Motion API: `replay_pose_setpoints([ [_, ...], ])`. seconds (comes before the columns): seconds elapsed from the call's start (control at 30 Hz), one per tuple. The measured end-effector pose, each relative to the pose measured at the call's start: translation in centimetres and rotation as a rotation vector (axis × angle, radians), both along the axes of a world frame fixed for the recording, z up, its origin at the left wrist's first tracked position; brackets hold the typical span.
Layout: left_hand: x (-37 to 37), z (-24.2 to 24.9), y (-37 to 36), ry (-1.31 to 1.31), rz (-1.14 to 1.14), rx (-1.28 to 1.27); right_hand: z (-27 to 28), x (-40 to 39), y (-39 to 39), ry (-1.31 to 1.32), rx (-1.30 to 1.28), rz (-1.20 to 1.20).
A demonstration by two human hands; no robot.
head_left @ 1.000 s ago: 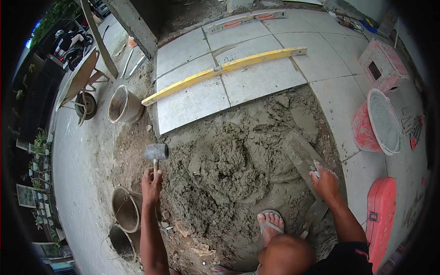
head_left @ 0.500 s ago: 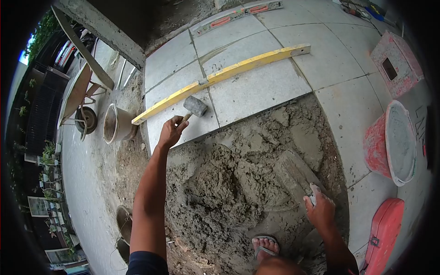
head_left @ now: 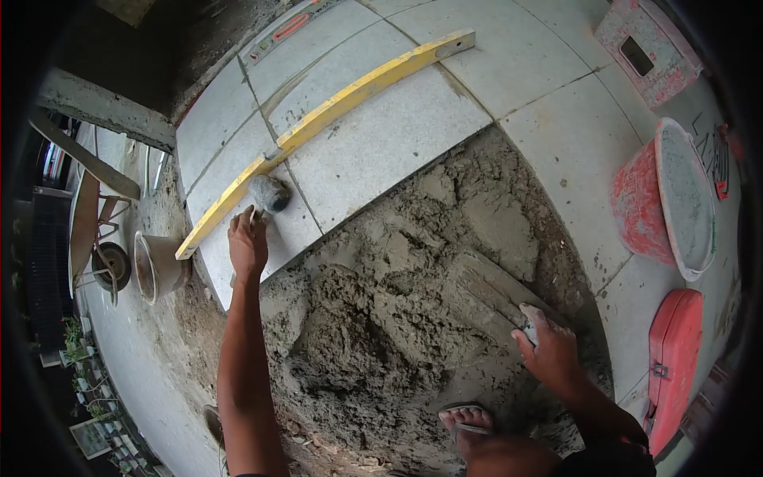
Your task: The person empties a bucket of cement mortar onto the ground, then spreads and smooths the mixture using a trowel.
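Note:
My left hand [head_left: 248, 245] is closed round the handle of a rubber mallet. Its dark grey head [head_left: 270, 193] is over a pale floor tile [head_left: 298, 208], close to a long yellow straightedge [head_left: 373, 83] lying across the tiles. Down on the right, my right hand [head_left: 548, 346] grips the handle of a flat, mortar-smeared trowel [head_left: 494, 292]. The trowel's blade rests on a bed of wet grey mortar [head_left: 358, 326], lumpy in the middle and smoother toward the right. My sandalled foot [head_left: 467, 420] is at the mortar's near side.
To the right stand a red bucket of grey slurry [head_left: 640, 203], a red case [head_left: 675, 350] and a mortar-stained red box [head_left: 644, 56]. A pale bucket [head_left: 159, 266] and a wheelbarrow [head_left: 95, 226] are on the left. A spirit level [head_left: 288, 30] lies farther back on the tiles.
The view has swung right, shifting most of the scene left. My left hand has moved the mallet head nearer the yellow straightedge. The trowel stays in about the same spot on the mortar.

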State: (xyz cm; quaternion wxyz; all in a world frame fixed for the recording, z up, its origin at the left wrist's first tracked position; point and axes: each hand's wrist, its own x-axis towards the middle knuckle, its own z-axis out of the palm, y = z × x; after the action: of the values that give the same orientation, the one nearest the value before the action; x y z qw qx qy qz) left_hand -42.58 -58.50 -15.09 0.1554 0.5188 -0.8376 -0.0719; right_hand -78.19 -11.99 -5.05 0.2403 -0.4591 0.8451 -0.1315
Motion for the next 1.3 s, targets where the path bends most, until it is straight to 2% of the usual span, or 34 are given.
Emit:
replay_pose_setpoints([
  [0.03, -0.9, 1.0, 1.5, 0.07, 0.109, -0.003, -0.1, 0.2, 0.1, 0.009, -0.04, 0.01],
  [0.13, -1.2, 2.9, 5.3, 0.146, 0.004, 0.059, -0.5, 0.7, 0.5, 0.086, -0.055, 0.016],
  [0.17, -1.6, 5.1, 7.5, 0.153, 0.001, 0.188, -0.6, 0.8, 0.8, 0.122, -0.048, 0.032],
  [0.23, 0.3, 7.4, 11.5, 0.105, -0.092, 0.244, -0.3, 1.5, 1.2, 0.183, -0.005, 0.019],
  [0.3, 2.7, 10.0, 16.0, 0.297, -0.064, 0.355, 0.3, 2.3, 1.1, 0.236, 0.024, 0.002],
  [0.37, 6.5, 12.1, 20.0, 0.566, 0.051, 0.489, 1.1, 3.6, 1.3, 0.278, 0.081, -0.006],
  [0.5, 13.9, 14.0, 30.7, 1.062, 0.381, 0.431, 3.6, 7.5, 2.1, 0.287, 0.095, -0.071],
  [0.57, 17.5, 11.5, 36.6, 1.132, 0.482, 0.421, 4.1, 9.6, 2.5, 0.366, 0.034, -0.023],
  [0.63, 21.0, 7.2, 41.7, 1.071, 0.49, 0.477, 4.1, 10.5, 2.2, 0.374, 0.103, -0.031],
  [0.67, 22.2, 5.1, 43.2, 1.007, 0.587, 0.5, 3.8, 10.7, 1.9, 0.358, 0.172, -0.037],
  [0.7, 21.7, 6.3, 43.7, 1.03, 0.659, 0.537, 2.7, 10.5, 1.6, 0.366, 0.184, -0.009],
  [0.77, 21.2, 8.8, 43.7, 1.212, 0.638, 0.575, 1.3, 8.1, 0.8, 0.338, 0.197, -0.15],
  [0.8, 20.9, 10.3, 43.8, 1.23, 0.572, 0.497, 2.1, 7.8, 0.2, 0.322, 0.188, -0.177],
  [0.9, 21.4, 13.9, 44.3, 1.253, 0.465, 0.409, 1.2, 5.4, -1.7, 0.387, 0.172, -0.166],
  [0.97, 21.6, 15.9, 44.8, 1.256, 0.499, 0.439, 1.4, 3.6, -4.1, 0.379, 0.195, -0.17],
  [1.07, 21.8, 17.5, 44.8, 1.192, 0.433, 0.54, 1.1, 0.6, -6.1, 0.403, 0.211, -0.172],
  [1.17, 21.3, 17.3, 46.4, 1.193, 0.491, 0.585, -0.9, -3.0, -7.1, 0.45, 0.154, -0.137],
  [1.27, 23.3, 14.0, 51.1, 0.974, 0.381, 0.744, -1.2, -4.7, -7.9, 0.429, 0.112, -0.141],
  [1.3, 23.1, 14.3, 51.6, 0.874, 0.333, 0.812, -1.0, -5.1, -7.9, 0.393, 0.126, -0.148],
])
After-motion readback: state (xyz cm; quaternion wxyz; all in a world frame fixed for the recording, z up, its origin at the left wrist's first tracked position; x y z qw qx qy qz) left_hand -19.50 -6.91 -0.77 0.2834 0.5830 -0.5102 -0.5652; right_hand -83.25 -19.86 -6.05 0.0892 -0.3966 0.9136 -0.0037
